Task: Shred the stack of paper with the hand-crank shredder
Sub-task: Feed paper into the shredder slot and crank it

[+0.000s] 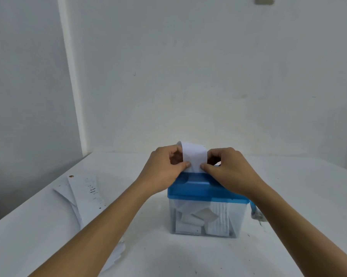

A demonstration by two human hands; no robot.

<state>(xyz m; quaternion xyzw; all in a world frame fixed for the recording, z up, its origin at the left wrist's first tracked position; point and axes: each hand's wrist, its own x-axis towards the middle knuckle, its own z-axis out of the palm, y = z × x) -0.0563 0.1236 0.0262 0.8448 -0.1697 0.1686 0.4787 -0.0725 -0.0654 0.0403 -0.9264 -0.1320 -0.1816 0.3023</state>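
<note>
Left grip (pixel 164 168) and right grip (pixel 228 170) each pinch a side edge of the paper strip (pixel 193 156) standing in the slot of the blue hand-crank shredder (pixel 196 188). Light and floppy, it probably needs holding low. The crank (pixel 253 209) sits beside the right forearm; the paper stack (pixel 82 194) lies well left on the counter (pixel 298 192).

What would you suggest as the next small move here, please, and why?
Probably feed the paper strip a little further down into the blue lid: the left hand and right hand both pinch its edges just above the lid, and the crank on the right side is untouched.
</note>
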